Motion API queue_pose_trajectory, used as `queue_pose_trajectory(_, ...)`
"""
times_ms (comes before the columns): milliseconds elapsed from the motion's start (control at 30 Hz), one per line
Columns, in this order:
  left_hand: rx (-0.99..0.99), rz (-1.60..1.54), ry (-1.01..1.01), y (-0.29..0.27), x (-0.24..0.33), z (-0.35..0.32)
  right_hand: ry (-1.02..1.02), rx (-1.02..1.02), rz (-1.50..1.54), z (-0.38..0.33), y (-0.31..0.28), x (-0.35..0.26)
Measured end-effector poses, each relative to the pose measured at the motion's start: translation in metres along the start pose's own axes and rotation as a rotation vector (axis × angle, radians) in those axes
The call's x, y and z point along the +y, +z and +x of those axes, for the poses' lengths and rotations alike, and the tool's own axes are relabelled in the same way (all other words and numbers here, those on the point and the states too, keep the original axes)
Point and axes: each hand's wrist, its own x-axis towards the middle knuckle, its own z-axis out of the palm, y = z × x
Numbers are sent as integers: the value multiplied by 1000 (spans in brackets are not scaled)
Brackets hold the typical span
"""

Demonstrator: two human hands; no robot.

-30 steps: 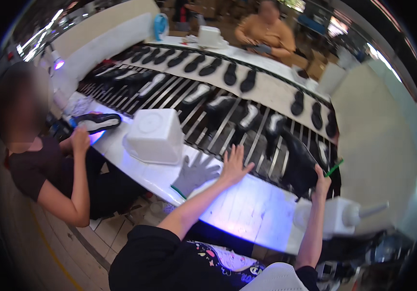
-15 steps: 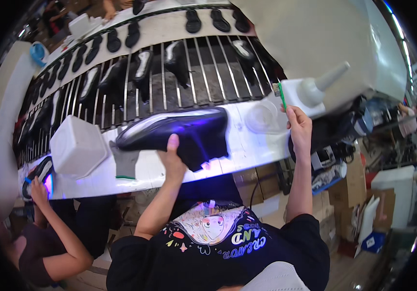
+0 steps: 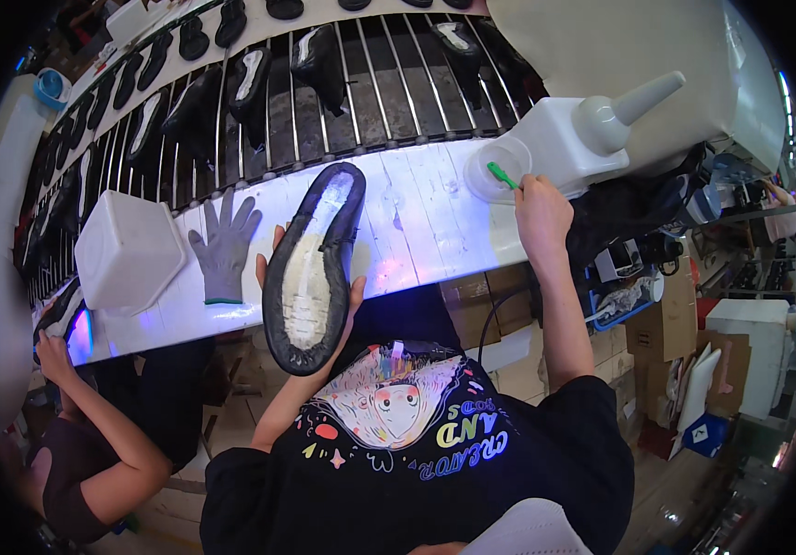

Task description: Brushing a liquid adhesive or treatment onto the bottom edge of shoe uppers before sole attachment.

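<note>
Widest of all, a conveyor of slim silver metal bars over a dark bed [image 3: 375, 79] runs ahead of both grips, carrying black shoe uppers with whitish undersides [image 3: 319, 65]. Nearer the grips lies the long white-painted worktop [image 3: 426, 217], its boards lit violet in patches. At the far left, well apart from the left grip, is a co-worker's bare arm [image 3: 125, 449]. A boxy white plastic tub [image 3: 130, 254] stands upturned on the worktop, left of the left grip, and a white plastic bottle with a long tapered nozzle [image 3: 560, 139] lies just ahead of the right grip. The left grip [image 3: 351, 314] grasps a black shoe upper with a cream-coloured bottom [image 3: 310, 277] from behind, that bottom turned upward; the piece is over the worktop's near edge. A grey knit glove with a green cuff [image 3: 224, 245] lies just left of the left grip. Ahead and left of the right grip sits a round translucent dish [image 3: 472, 176]. The right grip [image 3: 544, 217] is closed around a small green-handled brush [image 3: 502, 176], its far end over the dish.
</note>
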Motion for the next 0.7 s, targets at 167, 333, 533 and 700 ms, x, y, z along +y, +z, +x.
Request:
queue_pose_trajectory(167, -23, -85, -68, -1, -3, -15, -26, -56, 276, 0, 0, 10)
queue_pose_trajectory(333, -30, -148, -110, 3, -3, -17, 227, -101, 998, -12, 38, 32)
queue_pose_trajectory(533, -113, 91, -15, 9, 6, -16, 373, -108, 1448, -18, 48, 21)
queue_pose_trajectory(700, 394, -818, -58, 50, 18, -20, 370, -218, 1818, 0, 8, -4)
